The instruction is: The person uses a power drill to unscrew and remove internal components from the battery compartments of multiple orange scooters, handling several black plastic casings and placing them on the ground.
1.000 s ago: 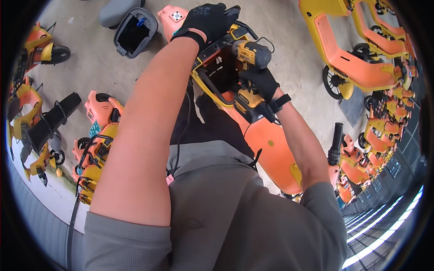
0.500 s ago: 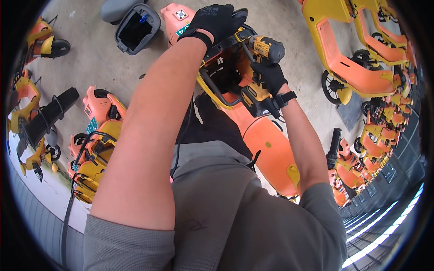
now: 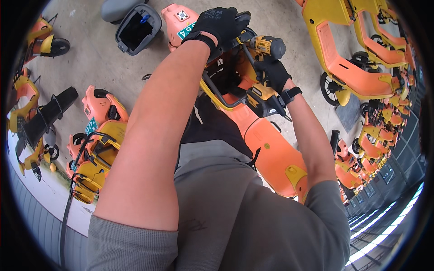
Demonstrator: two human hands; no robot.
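Observation:
My right hand (image 3: 273, 73), in a black glove, is wrapped round the grip of a yellow-and-black cordless impact driver (image 3: 267, 46). Its nose points left at the yellow-and-black frame of an orange scooter (image 3: 271, 149), beside my left hand. The battery end hangs by my wrist. My left hand (image 3: 220, 26), also gloved, is closed at the far end of that frame, next to a dark rounded part (image 3: 243, 19); what lies in its fingers is hidden. Below both hands the scooter's body stands open, showing a dark cavity (image 3: 227, 79).
A grey storage box (image 3: 139, 29) stands on the concrete floor at the far left, with a grey seat (image 3: 118, 10) beside it. More orange-and-yellow scooters (image 3: 352, 72) line the right side. Others (image 3: 101, 108) stand at the left, near a long black part (image 3: 54, 113).
Both hands and the driver have shifted slightly to the right. The driver's battery end has swung right and down a little. My left hand has also come slightly nearer.

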